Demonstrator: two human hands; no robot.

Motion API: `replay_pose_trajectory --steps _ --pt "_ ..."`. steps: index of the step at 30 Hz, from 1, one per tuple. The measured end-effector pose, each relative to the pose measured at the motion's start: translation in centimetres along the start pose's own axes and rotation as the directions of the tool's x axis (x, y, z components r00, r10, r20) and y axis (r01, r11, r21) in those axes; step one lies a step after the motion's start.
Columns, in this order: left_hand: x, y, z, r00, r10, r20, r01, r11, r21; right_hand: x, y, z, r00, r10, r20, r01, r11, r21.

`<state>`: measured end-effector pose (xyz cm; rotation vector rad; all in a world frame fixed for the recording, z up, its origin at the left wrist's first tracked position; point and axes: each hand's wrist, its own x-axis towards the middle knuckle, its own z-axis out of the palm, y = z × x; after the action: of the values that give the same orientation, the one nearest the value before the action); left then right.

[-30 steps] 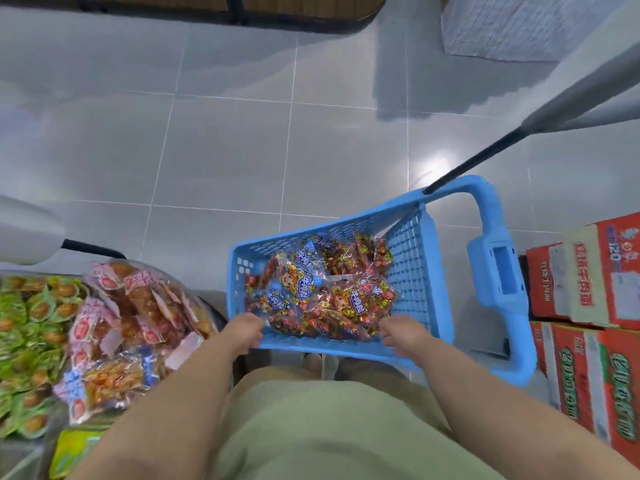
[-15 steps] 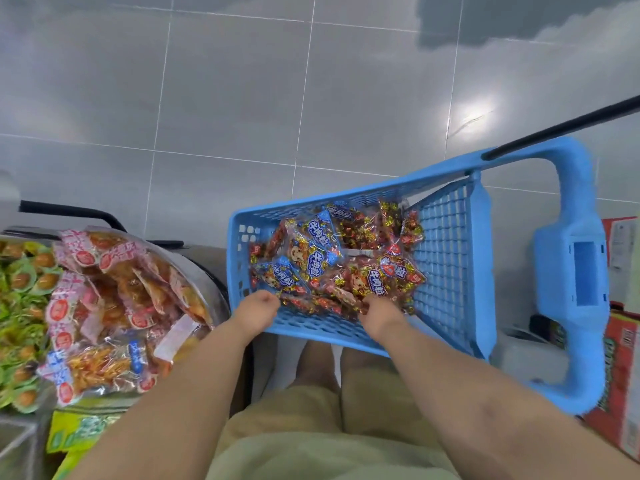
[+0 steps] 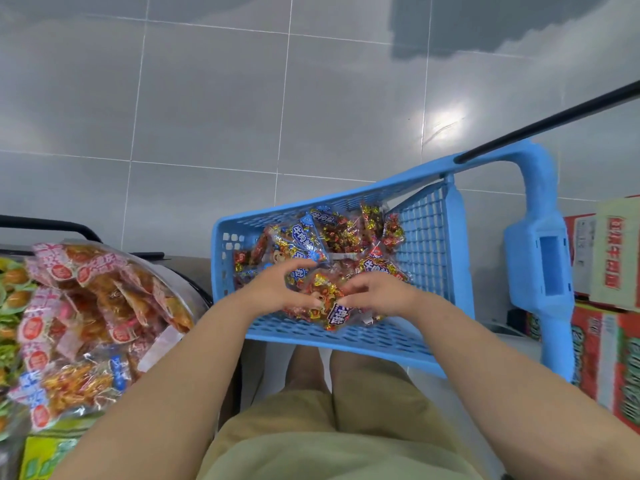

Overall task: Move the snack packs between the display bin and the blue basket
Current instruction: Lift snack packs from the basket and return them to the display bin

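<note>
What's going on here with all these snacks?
A person is leaning over a blue basket that sits on the tiled floor and is full of small snack packs. Their left hand and right hand are both inside it, gripping one snack pack at the near side of the pile. The display bin to their left holds pink-labelled packs. Nothing is being carried between the two at this moment.

The left hand [image 3: 277,292] and right hand [image 3: 377,294] cover the snack packs [image 3: 332,233] beneath them — whether either grips one cannot be told. The display bin [image 3: 188,271] runs off the left edge; the cartons [image 3: 595,337] run off the right, their print blurred — the black bar [image 3: 554,116] exits there too.
</note>
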<state>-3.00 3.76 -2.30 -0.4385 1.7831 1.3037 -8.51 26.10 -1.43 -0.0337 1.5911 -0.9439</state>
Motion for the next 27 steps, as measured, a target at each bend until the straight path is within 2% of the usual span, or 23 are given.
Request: replay_pose_trajectory --steps 2,4,6,7,8,9,10,14,17,22,27 --pt "0.6 0.7 0.2 0.992 -0.002 0.122 0.010 0.998 -0.066 0.2 -0.4 -0.4 0.999 0.020 0.041 -0.023 0.996 0.081" --pt "0.9 0.7 0.5 0.991 -0.002 0.134 0.026 0.983 -0.179 0.9 -0.1 -0.7 1.000 0.007 -0.020 -0.003 0.987 0.159" --pt "1.3 -0.3 0.7 0.996 -0.061 0.062 0.074 0.969 -0.234 2.3 0.9 -1.1 0.972 0.079 -0.220 0.001 0.940 0.340" --pt "1.5 -1.1 0.8 0.995 -0.093 0.022 0.095 0.964 -0.249 3.3 1.8 -1.4 0.915 0.161 -0.370 -0.012 0.928 0.372" --pt "1.5 -2.0 0.9 0.992 -0.127 -0.017 0.118 0.958 -0.262 4.2 2.6 -1.9 0.827 0.213 -0.521 -0.061 0.954 0.294" --pt "1.6 -3.0 1.1 0.985 -0.164 -0.054 0.143 0.950 -0.277 4.9 3.6 -2.3 0.749 0.223 -0.623 -0.168 0.975 0.147" --pt "1.5 -3.8 1.3 0.976 -0.201 -0.088 0.166 0.939 -0.302 5.6 4.4 -2.6 0.715 0.225 -0.663 -0.271 0.962 0.034" --pt "1.2 -6.6 1.5 0.934 -0.333 -0.132 0.212 0.811 -0.545 6.7 5.9 -3.0 0.761 0.280 -0.585 -0.422 0.899 -0.120" --pt "1.3 -7.9 2.0 0.908 -0.382 -0.171 0.212 0.772 -0.599 6.7 7.0 -2.9 0.737 0.245 -0.630 -0.449 0.874 -0.186" --pt "0.9 -7.6 2.7 0.898 -0.386 -0.212 0.171 0.749 -0.640 4.7 6.9 -2.9 0.765 0.165 -0.623 -0.269 0.960 -0.076" --pt "0.6 -6.0 2.8 0.884 -0.379 -0.274 0.146 0.781 -0.607 1.3 4.3 -3.8 0.732 0.030 -0.681 -0.062 0.998 -0.022"
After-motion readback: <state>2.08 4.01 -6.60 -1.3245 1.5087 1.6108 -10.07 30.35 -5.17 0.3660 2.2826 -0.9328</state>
